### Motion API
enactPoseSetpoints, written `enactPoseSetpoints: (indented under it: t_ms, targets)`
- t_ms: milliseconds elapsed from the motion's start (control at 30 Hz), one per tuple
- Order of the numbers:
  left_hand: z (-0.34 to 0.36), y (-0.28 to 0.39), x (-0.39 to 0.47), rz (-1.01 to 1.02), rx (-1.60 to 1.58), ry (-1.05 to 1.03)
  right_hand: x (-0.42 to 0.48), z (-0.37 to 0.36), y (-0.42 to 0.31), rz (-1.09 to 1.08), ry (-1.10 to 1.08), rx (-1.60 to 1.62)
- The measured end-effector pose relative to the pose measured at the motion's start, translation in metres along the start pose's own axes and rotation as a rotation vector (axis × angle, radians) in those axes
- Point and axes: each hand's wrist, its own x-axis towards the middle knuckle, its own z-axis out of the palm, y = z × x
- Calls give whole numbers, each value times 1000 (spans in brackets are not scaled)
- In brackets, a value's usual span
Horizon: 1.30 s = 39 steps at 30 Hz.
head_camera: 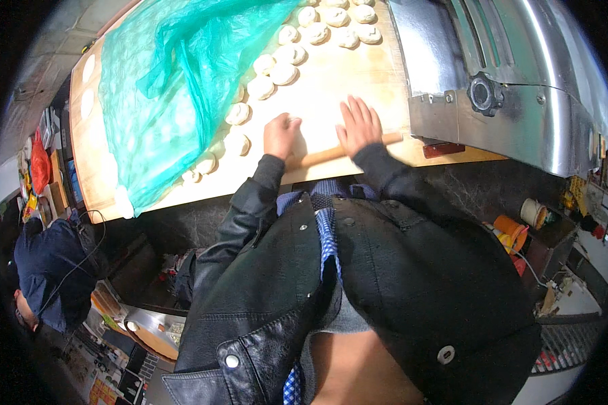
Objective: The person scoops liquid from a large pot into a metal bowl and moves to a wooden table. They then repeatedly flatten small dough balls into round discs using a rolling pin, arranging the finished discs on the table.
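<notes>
My left hand (279, 135) is over the wooden board (334, 76), with curled fingers and the thumb pointing right. Whether it pinches a bit of dough is hard to tell in the glare. My right hand (361, 126) lies palm down with its fingers spread forward. A wooden rolling pin (321, 157) runs under the heel of my right hand, and its left end is close to my left wrist. Several round dough pieces (283, 73) sit in a slanting band beyond and to the left of my hands. A green plastic sheet (192, 76) covers part of the board beside them.
A stainless steel machine (517, 106) with a black knob (485, 94) borders the board on the right. Two pale flat pieces (87, 103) lie at the far left edge. Another person (55, 273) in dark clothing is at the left. Orange containers (510, 230) stand low at the right.
</notes>
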Motion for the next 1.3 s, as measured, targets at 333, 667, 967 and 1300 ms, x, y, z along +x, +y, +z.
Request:
enactPoseSetpoints:
  t_ms: [333,667,967,1300]
  targets:
    - [-43,-30,-8,-440,-881,-421,-75,-23,-12,15,-31,117]
    - [-18,-3,54,145,136,-792,-73,-13,16,-8,16,30]
    - [54,46,45,485,585,-914,31,-1,17,82,-22,-51]
    - [26,31,12,382,99,-774,-30,-16,12,14,-96,33]
